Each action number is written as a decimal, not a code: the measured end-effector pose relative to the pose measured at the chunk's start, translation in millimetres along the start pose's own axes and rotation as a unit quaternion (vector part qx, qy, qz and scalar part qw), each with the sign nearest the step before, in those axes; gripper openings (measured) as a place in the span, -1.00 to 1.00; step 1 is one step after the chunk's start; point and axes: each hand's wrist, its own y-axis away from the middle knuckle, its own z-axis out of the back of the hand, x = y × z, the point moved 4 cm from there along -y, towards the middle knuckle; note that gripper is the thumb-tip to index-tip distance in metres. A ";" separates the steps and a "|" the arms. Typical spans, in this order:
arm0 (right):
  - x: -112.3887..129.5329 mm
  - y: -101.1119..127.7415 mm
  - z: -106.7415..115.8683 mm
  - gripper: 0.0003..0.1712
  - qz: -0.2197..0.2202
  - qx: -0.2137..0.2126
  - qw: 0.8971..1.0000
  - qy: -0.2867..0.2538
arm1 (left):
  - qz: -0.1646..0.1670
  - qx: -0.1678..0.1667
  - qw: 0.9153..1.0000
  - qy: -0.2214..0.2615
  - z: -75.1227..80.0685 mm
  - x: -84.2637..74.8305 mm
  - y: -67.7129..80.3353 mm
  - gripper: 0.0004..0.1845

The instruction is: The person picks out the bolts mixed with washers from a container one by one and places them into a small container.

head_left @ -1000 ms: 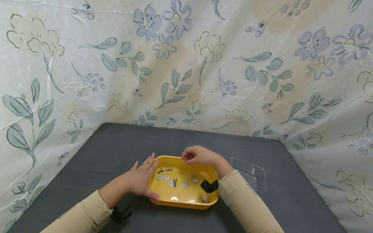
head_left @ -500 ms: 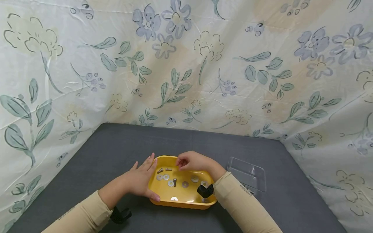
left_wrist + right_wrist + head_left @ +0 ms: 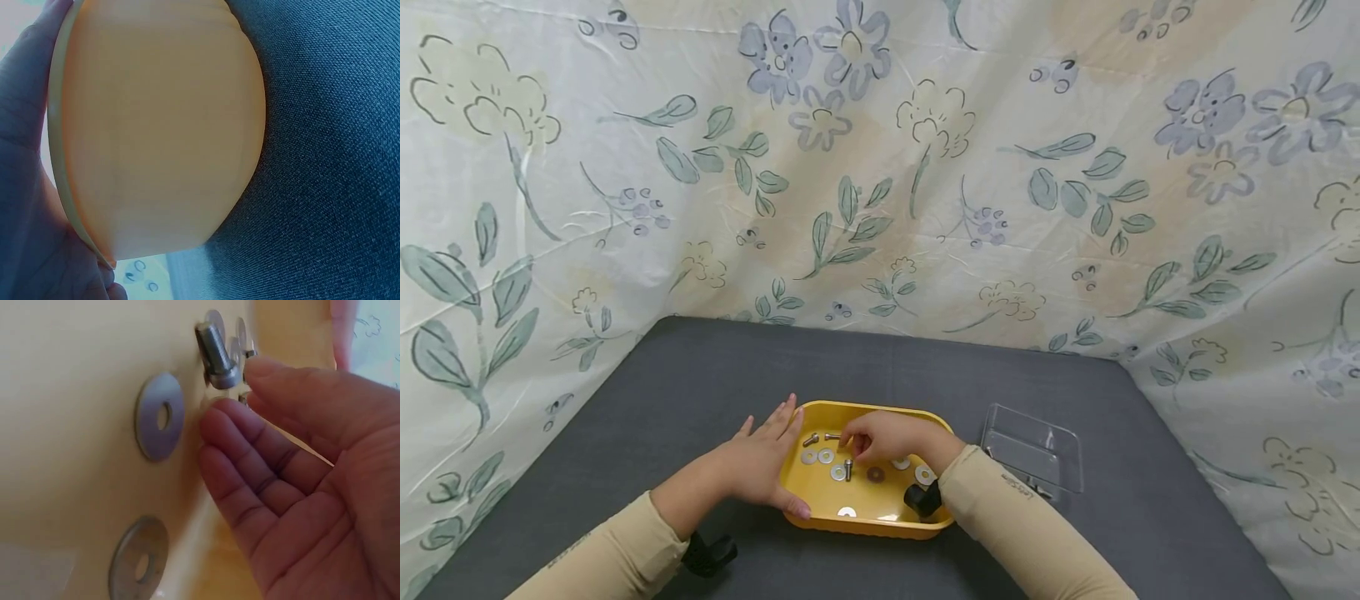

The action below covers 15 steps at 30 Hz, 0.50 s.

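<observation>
A yellow tray [image 3: 880, 527] holds several flat washers and a few socket head bolts. My left hand [image 3: 758, 467] rests on its left end, fingers spread straight at the rim and thumb over the front corner. In the left wrist view that hand lies along the rim of the tray [image 3: 162, 125]. Inside the tray, my right hand [image 3: 891, 435] points down with curved fingers near an upright-looking bolt [image 3: 848, 470]. In the right wrist view, thumb and fingers stand apart just beside the bolt head [image 3: 224, 379], holding nothing; a large washer [image 3: 160, 417] lies close by.
To the right of the tray stands a clear plastic box [image 3: 1067, 446], with small metal pieces at its near left corner. Dark grey cloth [image 3: 760, 358] covers the table. A floral curtain [image 3: 865, 167] closes off the back and sides.
My right hand has come down from above the far rim into the tray, moving left and nearer to the bolt. The left hand stays in place on the tray.
</observation>
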 end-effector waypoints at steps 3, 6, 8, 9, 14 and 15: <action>1.8 -0.6 -3.3 -0.73 -0.011 0.013 1.000 -0.006 | -0.002 -0.003 1.000 -0.001 -1.0 0.8 0.0 0.41; 1.6 -1.2 -5.3 -0.76 -0.018 0.020 1.000 -0.008 | -0.003 -0.005 1.000 -0.001 -1.4 1.2 -0.1 0.41; 0.6 -2.1 -6.2 -0.78 -0.013 0.021 1.000 -0.003 | -0.004 -0.005 1.000 0.000 -1.1 1.0 0.1 0.41; 0.2 -2.6 -6.7 -0.80 -0.012 0.022 1.000 -0.003 | -0.003 -0.004 1.000 0.000 -1.0 1.0 0.2 0.41; -0.3 -3.8 -7.9 -0.86 -0.011 0.026 1.000 -0.006 | -0.002 -0.002 1.000 0.002 -0.2 0.6 0.4 0.41; -0.5 -4.2 -8.3 -0.87 -0.012 0.027 1.000 -0.006 | -0.001 -0.001 1.000 0.003 -0.1 0.5 0.3 0.41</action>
